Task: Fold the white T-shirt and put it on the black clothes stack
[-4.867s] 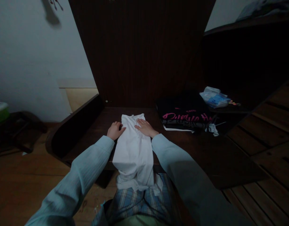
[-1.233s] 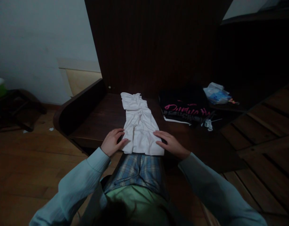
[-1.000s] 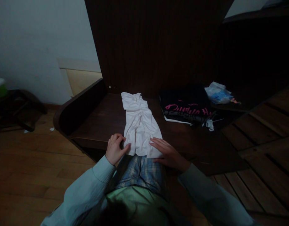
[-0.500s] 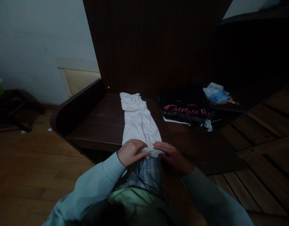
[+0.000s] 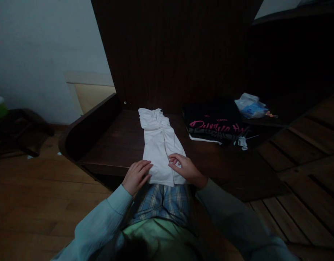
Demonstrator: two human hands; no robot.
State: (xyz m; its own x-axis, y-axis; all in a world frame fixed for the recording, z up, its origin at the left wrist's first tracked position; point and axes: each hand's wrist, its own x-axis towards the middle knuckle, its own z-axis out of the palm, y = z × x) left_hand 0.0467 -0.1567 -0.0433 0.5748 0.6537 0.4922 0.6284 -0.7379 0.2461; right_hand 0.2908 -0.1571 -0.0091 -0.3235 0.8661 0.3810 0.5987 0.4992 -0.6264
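A white garment, folded into a long narrow strip, lies on the dark wooden surface and runs from its back to the near edge. My left hand rests flat on the garment's near left corner, fingers together. Fingers bent, my right hand presses on the near right part of the cloth. Whether those fingers pinch a fold I cannot tell. Both sleeves are pale blue.
A stack of folded dark clothes with pink lettering sits to the right. Behind it lies a crumpled plastic bag. A dark panel rises at the back. A raised curved rim bounds the left side. Wooden floor lies around.
The garment was pulled back onto the surface, no longer hanging over my lap. In the last half second my left hand slid left to the corner and my right hand moved up onto the cloth.
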